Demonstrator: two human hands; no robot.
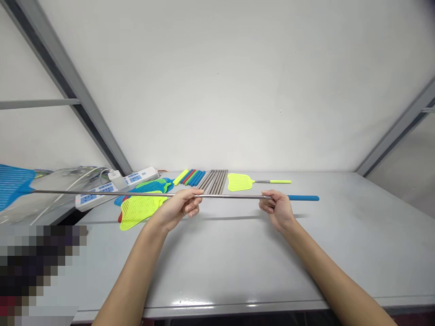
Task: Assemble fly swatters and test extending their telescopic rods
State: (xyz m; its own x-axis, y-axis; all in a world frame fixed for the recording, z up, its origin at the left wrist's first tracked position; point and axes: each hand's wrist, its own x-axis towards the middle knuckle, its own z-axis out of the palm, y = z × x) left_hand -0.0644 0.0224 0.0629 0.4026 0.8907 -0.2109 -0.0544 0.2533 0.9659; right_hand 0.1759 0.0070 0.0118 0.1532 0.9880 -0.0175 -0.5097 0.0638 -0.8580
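A blue fly swatter with a long, extended metal rod stretches level across the view above the table. Its slotted blue head is at the far left, partly cut off by the frame edge. At the right end is its blue grip. My left hand pinches the rod near its middle, thumb on top. My right hand is closed round the rod just left of the blue grip.
Behind lie a yellow-green fly swatter, several bare metal rods and several coloured grips. Loose swatter heads are piled at left beside a white power strip. A grey wall closes off the table's back.
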